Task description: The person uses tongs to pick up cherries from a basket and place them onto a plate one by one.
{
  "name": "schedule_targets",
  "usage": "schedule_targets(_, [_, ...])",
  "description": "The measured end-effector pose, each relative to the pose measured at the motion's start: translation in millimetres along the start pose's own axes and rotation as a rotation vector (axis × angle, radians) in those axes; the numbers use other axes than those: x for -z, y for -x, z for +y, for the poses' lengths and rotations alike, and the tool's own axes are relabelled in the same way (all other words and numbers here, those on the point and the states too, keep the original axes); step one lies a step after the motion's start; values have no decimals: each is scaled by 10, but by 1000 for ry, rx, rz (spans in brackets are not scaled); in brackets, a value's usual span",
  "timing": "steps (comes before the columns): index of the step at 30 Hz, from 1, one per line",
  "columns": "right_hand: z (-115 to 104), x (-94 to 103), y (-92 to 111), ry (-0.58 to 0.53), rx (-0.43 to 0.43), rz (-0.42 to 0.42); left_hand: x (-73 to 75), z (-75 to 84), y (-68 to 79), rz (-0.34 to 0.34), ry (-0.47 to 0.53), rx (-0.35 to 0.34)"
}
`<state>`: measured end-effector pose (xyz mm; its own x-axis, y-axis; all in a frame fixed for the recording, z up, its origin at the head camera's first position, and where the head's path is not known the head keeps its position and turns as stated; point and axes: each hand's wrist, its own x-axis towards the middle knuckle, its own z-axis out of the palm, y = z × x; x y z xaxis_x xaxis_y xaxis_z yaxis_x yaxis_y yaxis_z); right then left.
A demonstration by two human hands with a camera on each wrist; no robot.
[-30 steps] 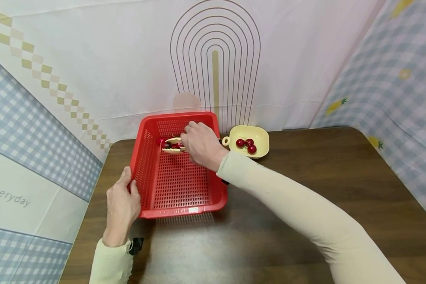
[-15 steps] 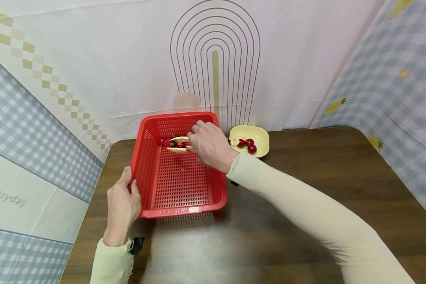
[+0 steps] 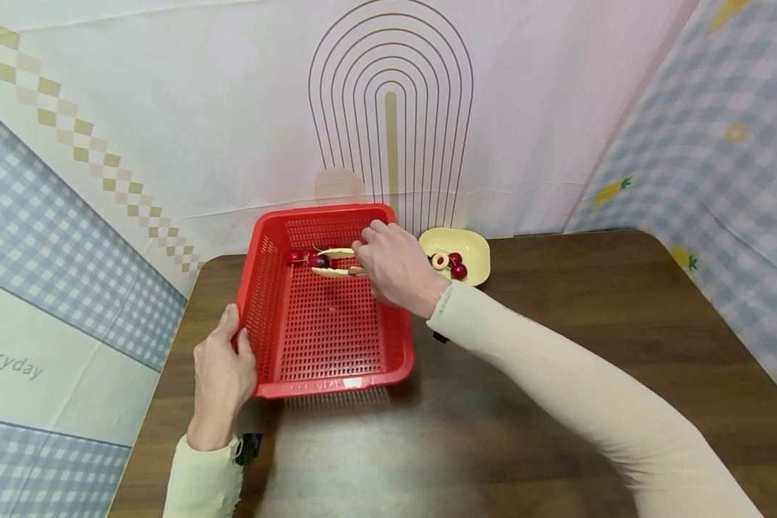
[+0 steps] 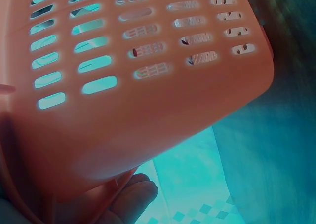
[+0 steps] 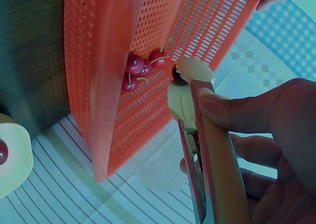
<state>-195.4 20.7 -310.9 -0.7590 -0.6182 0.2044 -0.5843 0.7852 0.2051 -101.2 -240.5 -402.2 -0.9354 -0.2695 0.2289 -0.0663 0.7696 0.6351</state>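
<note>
A red plastic basket [image 3: 324,388] stands on the table, its left rim gripped by my left hand [image 3: 224,367]. My right hand [image 3: 401,267] holds a pair of tongs [image 5: 217,150] over the basket's back right part. Between the cream scalloped tips sits a dark cherry [image 5: 177,74], raised off the basket floor. Several red cherries [image 5: 134,65] with stems lie in the basket, against its back wall. The left wrist view shows mostly the basket's slotted outer wall [image 4: 128,120] and one fingertip.
Right of the basket, a pale yellow dish [image 3: 479,252] with a few cherries [image 3: 458,271] stands at the table's [image 3: 557,324] back edge. The tongs' ring end [image 3: 440,260] hangs over it. A printed cloth [image 3: 246,108] rises behind the table.
My right hand has moved to the right, with the tongs and the dark cherry in their tips. The ring end has come over the dish. My left hand and the basket have stayed put.
</note>
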Motion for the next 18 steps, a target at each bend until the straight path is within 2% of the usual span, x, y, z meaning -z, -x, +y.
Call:
schedule_targets(12, [147, -8, 115, -74, -16, 50, 3, -6, -6, 3, 4, -12])
schedule_targets(18, [201, 11, 165, -75, -16, 51, -2, -11, -6, 11, 9, -23])
